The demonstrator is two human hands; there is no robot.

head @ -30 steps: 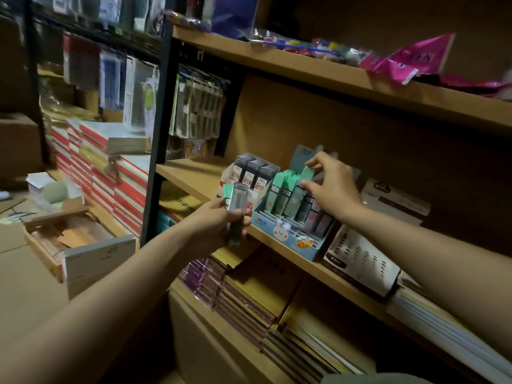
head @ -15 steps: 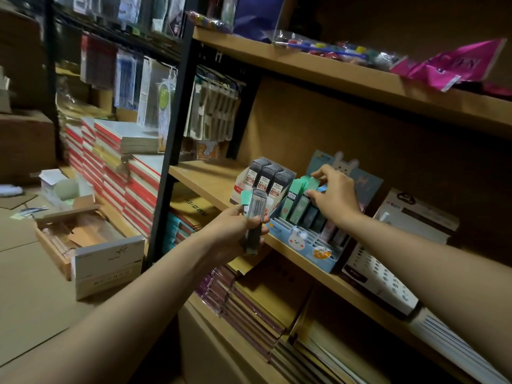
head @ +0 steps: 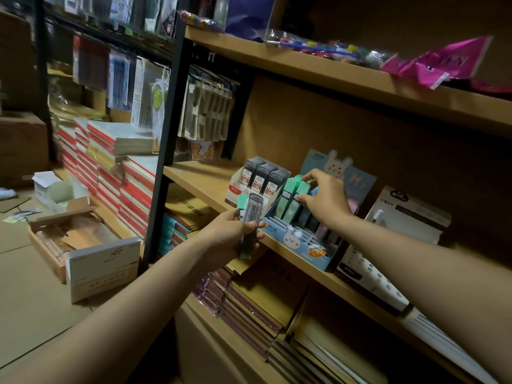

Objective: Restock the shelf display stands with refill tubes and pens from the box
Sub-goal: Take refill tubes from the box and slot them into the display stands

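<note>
Tubes (head: 250, 217) sat gripped upright in our left hand (head: 231, 235), in front of the shelf (head: 199, 178) edge, while our right hand (head: 325, 199) pinched a green-capped tube (head: 291, 200) standing in the blue stand (head: 300, 242). We judged it best to seat that tube straight down into its slot before letting go, steadying its neighbours. They were slim, dark and translucent with mint-green caps.

Matt wooden shelf (head: 210, 187), glossy cardboard display stand (head: 300, 246), smooth plastic refill tubes (head: 289, 199).
</note>
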